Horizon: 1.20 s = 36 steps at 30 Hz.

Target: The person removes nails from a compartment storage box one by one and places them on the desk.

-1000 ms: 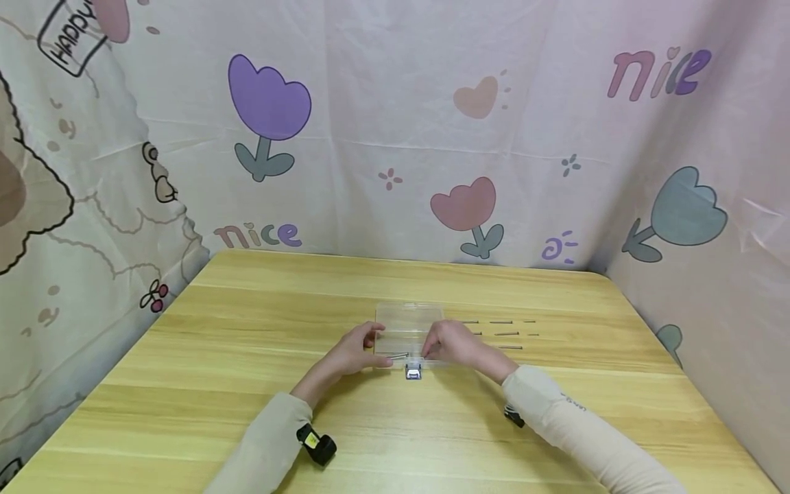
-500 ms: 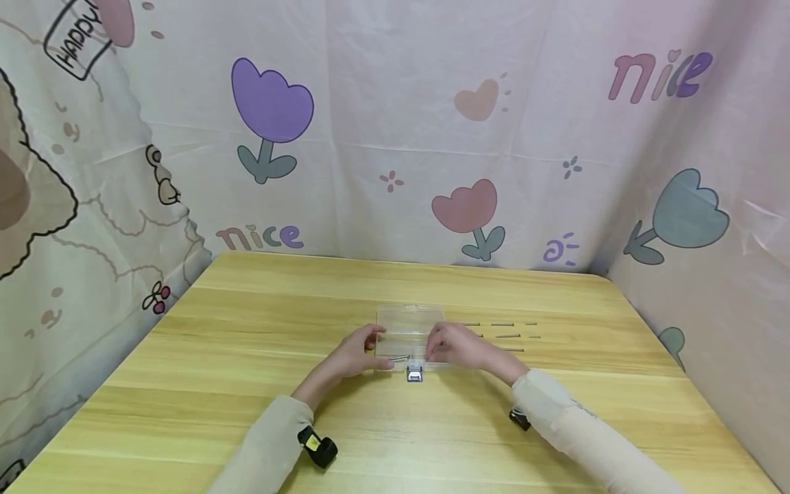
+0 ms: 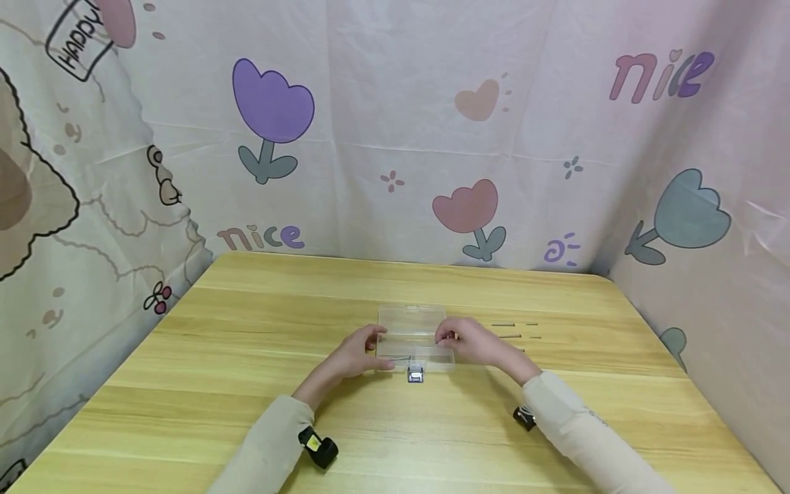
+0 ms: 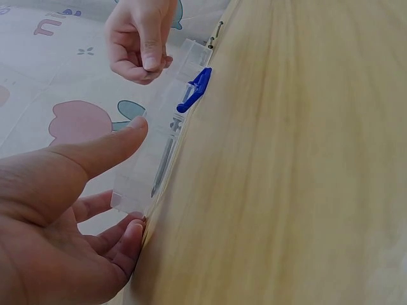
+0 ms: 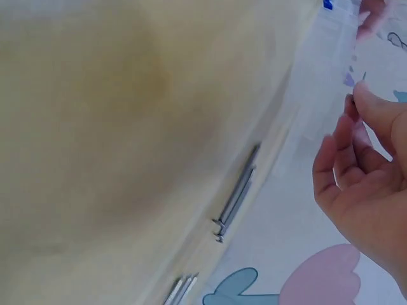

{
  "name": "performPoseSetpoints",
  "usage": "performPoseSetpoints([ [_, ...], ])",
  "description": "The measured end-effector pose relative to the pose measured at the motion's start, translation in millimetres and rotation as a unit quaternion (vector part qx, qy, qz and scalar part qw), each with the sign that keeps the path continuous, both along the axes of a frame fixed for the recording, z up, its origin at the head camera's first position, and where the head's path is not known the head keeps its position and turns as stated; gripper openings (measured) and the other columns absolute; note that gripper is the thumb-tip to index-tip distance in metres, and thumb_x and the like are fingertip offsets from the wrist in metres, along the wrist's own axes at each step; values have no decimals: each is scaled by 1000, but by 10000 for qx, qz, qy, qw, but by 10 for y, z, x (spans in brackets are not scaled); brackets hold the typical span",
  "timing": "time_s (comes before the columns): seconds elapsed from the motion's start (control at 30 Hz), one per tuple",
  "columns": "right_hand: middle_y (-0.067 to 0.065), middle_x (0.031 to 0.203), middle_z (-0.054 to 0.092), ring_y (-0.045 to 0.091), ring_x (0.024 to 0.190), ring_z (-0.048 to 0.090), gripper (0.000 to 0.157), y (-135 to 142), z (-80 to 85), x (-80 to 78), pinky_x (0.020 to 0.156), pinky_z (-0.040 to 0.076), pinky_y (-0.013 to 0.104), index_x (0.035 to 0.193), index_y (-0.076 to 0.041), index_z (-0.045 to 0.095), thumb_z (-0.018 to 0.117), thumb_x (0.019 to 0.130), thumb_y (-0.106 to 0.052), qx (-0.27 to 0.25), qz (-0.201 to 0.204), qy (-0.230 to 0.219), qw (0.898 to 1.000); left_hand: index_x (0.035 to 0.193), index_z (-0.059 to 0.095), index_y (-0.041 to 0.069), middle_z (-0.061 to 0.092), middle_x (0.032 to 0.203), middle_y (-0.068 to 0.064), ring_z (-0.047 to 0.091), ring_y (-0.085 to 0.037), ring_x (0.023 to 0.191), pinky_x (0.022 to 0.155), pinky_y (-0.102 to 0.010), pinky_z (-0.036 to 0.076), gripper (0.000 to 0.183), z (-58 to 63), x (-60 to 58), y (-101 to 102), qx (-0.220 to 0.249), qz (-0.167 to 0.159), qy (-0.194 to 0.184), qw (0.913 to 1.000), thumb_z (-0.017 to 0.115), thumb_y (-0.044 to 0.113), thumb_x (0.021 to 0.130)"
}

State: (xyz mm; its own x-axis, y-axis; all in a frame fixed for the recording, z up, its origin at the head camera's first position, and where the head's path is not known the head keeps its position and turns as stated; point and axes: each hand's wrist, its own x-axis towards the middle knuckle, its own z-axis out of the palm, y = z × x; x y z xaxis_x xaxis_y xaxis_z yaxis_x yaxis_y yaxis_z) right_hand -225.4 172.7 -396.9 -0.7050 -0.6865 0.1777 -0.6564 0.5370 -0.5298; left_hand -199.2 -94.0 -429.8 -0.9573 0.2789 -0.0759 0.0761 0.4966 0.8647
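Note:
A clear plastic box (image 3: 432,358) lies on the table with its lid (image 3: 412,317) folded back behind it. My left hand (image 3: 354,351) grips its left end, thumb at the front and fingers behind. Long nails (image 4: 163,166) lie in the left part of the box, beside the blue latch (image 4: 195,91) at its front. Over the right end of the box, my right hand (image 3: 465,339) has thumb and index finger together. A thin dark sliver like a small nail (image 5: 364,76) shows at those fingertips; its lower part is hidden. The other right fingers curl loosely.
Right of the box, nails (image 3: 503,324) lie in rows on the wooden table (image 3: 395,439), with smaller ones (image 3: 532,324) farthest right. My right hand hides part of the rows. A printed cloth (image 3: 370,103) hangs behind the table and along its sides.
My right hand has risen slightly and moved right, away from the middle of the box, uncovering its right part. The left hand stays at the left end. The head view has shifted slightly.

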Motion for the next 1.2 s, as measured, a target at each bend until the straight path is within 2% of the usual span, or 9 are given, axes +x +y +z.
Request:
performPoseSetpoints([
  [0.17,7,89,66,12,81,58,8,100,39,4,73,51,29,95,1,67,63,89,4,-25,-92,-21,10000,133,52,3,55,123,-13,48,-28,105,90,-46,42,70,7,-4,10,-19,-7,25,10000,85,17,73],
  [0.37,3,89,66,12,81,59,6,250,44,16,73,51,28,93,0,68,63,90,3,59,-237,71,9997,133,52,3,55,124,-14,49,-29,106,90,-47,42,70,-1,-8,10,-35,-10,27,10000,85,16,73],
  [0.53,6,89,66,16,83,60,6,395,59,37,74,52,32,92,0,66,61,90,4,34,-312,175,9994,133,52,3,55,124,-14,48,-29,105,90,-47,41,70,-1,-4,11,-34,9,-4,10000,85,16,73],
  [0.83,6,89,65,17,83,58,6,792,56,26,75,50,39,94,2,64,59,91,5,225,-1016,246,9943,133,53,3,54,123,-14,49,-29,105,90,-47,42,69,21,10,11,-64,24,-15,10000,85,15,73],
  [1.2,5,84,61,15,78,53,6,1252,-6,62,69,47,35,90,0,60,59,91,5,361,-1371,185,9897,133,53,4,55,124,-14,49,-28,105,89,-46,42,70,26,7,17,-184,66,19,9998,85,15,73],
])
